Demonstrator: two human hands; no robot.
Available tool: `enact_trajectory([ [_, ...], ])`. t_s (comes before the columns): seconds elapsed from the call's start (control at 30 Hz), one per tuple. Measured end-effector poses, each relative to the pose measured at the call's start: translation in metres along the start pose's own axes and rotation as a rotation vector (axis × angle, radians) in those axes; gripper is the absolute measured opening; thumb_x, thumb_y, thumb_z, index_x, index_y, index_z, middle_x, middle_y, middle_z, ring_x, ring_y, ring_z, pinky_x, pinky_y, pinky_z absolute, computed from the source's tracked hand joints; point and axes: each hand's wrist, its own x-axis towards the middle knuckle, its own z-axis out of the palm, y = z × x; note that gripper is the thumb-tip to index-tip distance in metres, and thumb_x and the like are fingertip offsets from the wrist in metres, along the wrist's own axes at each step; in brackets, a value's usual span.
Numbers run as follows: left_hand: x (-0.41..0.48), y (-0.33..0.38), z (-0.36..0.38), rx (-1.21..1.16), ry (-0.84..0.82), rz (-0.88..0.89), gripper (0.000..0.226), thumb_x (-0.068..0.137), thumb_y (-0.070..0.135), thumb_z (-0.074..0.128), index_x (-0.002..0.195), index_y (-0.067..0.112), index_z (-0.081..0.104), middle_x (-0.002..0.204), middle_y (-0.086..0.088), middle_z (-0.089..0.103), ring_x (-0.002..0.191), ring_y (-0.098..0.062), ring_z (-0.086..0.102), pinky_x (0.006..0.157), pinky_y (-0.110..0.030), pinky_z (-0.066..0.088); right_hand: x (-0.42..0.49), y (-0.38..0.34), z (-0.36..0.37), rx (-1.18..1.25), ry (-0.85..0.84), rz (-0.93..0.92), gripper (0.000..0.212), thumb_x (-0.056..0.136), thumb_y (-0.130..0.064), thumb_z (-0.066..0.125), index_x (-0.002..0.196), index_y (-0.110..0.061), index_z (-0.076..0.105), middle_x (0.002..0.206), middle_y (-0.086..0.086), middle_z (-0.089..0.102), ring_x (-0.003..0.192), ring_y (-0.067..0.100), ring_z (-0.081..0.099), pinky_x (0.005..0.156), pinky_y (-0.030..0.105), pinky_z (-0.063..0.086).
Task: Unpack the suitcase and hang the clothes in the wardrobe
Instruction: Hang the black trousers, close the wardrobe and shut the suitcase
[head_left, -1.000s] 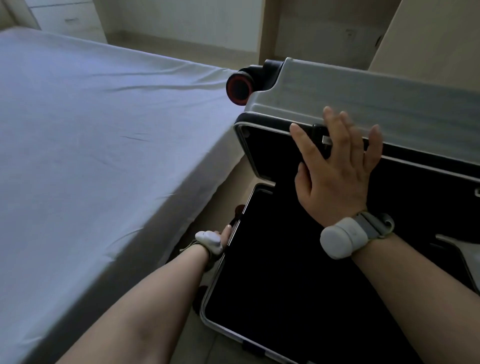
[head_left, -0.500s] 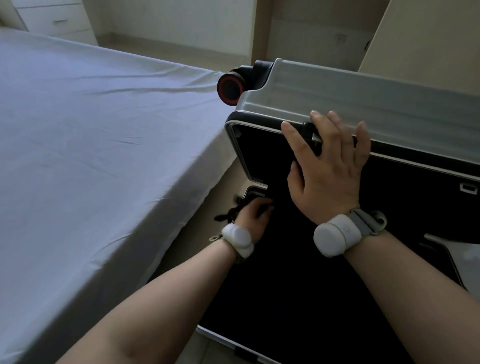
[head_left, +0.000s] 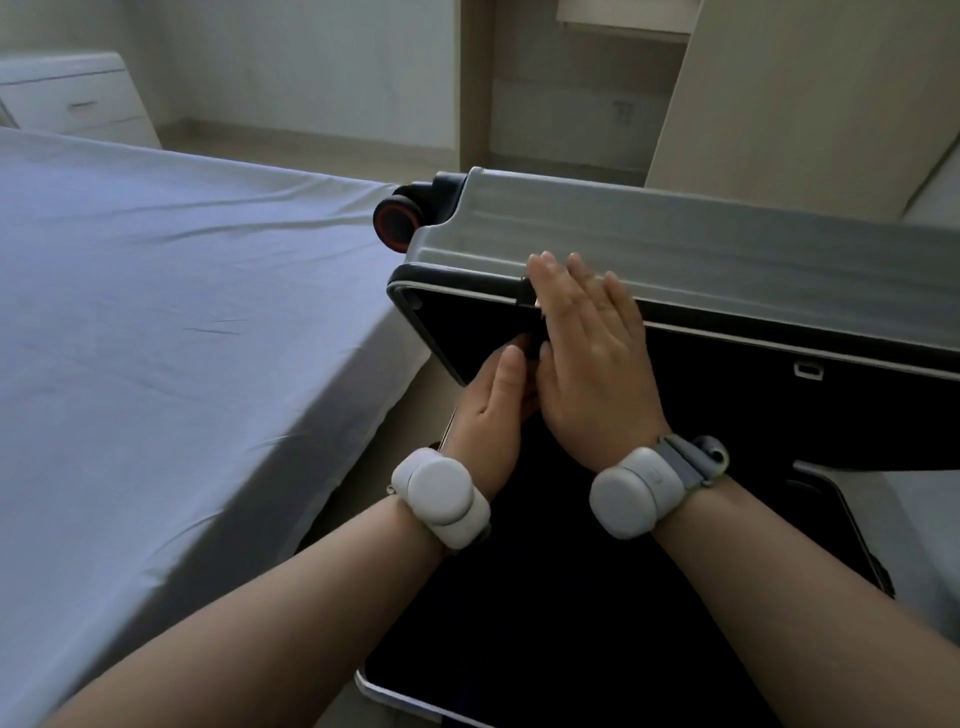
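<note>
a bed (head_left: 156, 338) with a pale blue sheet fills the left. the suitcase (head_left: 727, 244) lies open on the floor just beside it, its grey ribbed lid raised and tilted, the lining black inside both halves. a beige panel (head_left: 805, 104) stands behind it. the right hand (head_left: 592, 364) rests flat on the lid's rim, fingers (head_left: 550, 280) straight and together, grasping nothing. the left hand (head_left: 493, 410) touches it from the left, reaching into the dark lining under the rim; whether it grasps anything cannot be told. a black and red wheel (head_left: 397, 226) juts from the lid's far corner. each wrist wears a white band (head_left: 441, 499).
</note>
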Motion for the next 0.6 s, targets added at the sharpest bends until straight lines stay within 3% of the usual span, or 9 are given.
enact_trajectory([
  [0.1,-0.016,0.020,0.024,-0.068,-0.005,-0.031,0.062,0.085,0.054,0.042,0.132,0.013,0.047,0.129,-0.009,0.058,0.123,-0.018,0.053,0.108,-0.043,0.038,-0.013,-0.004,-0.016,0.182,-0.023,0.017,0.046,0.088,-0.003,0.045,0.134,-0.004,0.048,0.137,0.014,0.052,0.133,0.025,0.042,0.115,0.039,0.022],
  [0.23,-0.049,0.016,0.046,-0.286,0.063,-0.179,0.056,0.085,0.039,0.046,0.136,0.017,0.042,0.127,-0.005,0.061,0.119,-0.014,0.057,0.108,-0.037,0.039,-0.048,-0.009,-0.041,0.298,-0.067,0.073,0.040,0.089,-0.005,0.044,0.127,-0.001,0.055,0.129,0.014,0.059,0.125,0.024,0.050,0.110,0.039,0.033],
  [0.37,-0.087,0.004,0.056,-0.293,0.213,-0.340,0.042,0.095,0.035,0.047,0.131,0.015,0.046,0.107,-0.001,0.068,0.101,-0.009,0.066,0.088,-0.024,0.051,-0.089,-0.022,-0.055,0.464,-0.134,0.143,0.038,0.090,-0.008,0.043,0.124,-0.001,0.058,0.122,0.012,0.062,0.115,0.022,0.057,0.099,0.037,0.044],
  [0.5,-0.127,-0.001,0.062,-0.287,0.364,-0.566,0.027,0.095,0.028,0.043,0.113,0.010,0.051,0.081,-0.002,0.070,0.077,-0.012,0.070,0.069,-0.028,0.054,-0.139,-0.034,-0.073,0.626,-0.221,0.253,0.034,0.090,-0.009,0.047,0.121,-0.002,0.060,0.112,0.009,0.065,0.105,0.016,0.058,0.093,0.029,0.045],
  [0.6,-0.145,-0.013,0.064,-0.333,0.481,-0.636,0.015,0.099,0.022,0.039,0.099,0.010,0.047,0.070,-0.004,0.066,0.064,-0.013,0.068,0.060,-0.029,0.054,-0.176,-0.039,-0.083,0.638,-0.261,0.387,0.028,0.088,-0.012,0.050,0.109,-0.004,0.066,0.099,0.006,0.066,0.094,0.013,0.057,0.087,0.022,0.043],
])
